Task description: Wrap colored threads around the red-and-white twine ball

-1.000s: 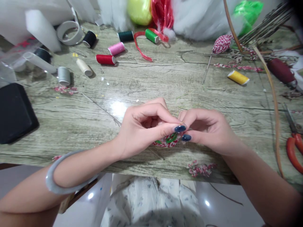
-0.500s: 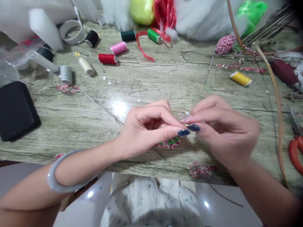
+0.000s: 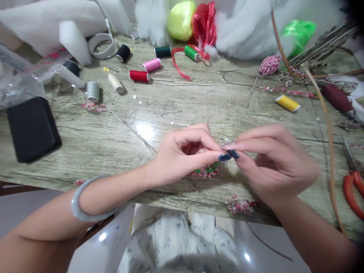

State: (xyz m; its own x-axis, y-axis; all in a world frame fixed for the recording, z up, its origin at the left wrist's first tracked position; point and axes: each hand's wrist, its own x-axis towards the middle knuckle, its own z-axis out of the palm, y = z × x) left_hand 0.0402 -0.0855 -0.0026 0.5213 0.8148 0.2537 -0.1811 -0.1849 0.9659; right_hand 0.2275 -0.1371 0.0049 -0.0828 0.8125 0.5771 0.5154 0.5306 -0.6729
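Observation:
My left hand is curled closed over the near middle of the wooden table, thumb and forefinger pinched at the tips. My right hand meets it from the right, its thumb and forefinger also pinched, so the two dark-blue thumbnails touch. Whatever sits between the fingertips is too small to make out. Under my left fingers peeks a small red, white and green striped piece, mostly hidden by the hand. A pale bangle circles my left wrist.
Several thread spools lie at the back: red, pink, green, yellow. A black case sits left. Red-handled pliers and a long curved cane lie right. A pink flower sprig rests by the near edge.
My right hand has lifted and turned, its fingers now stretched over the pinch instead of curled low. The left hand holds its place. The camera has shifted, so the table appears slightly lower and further right.

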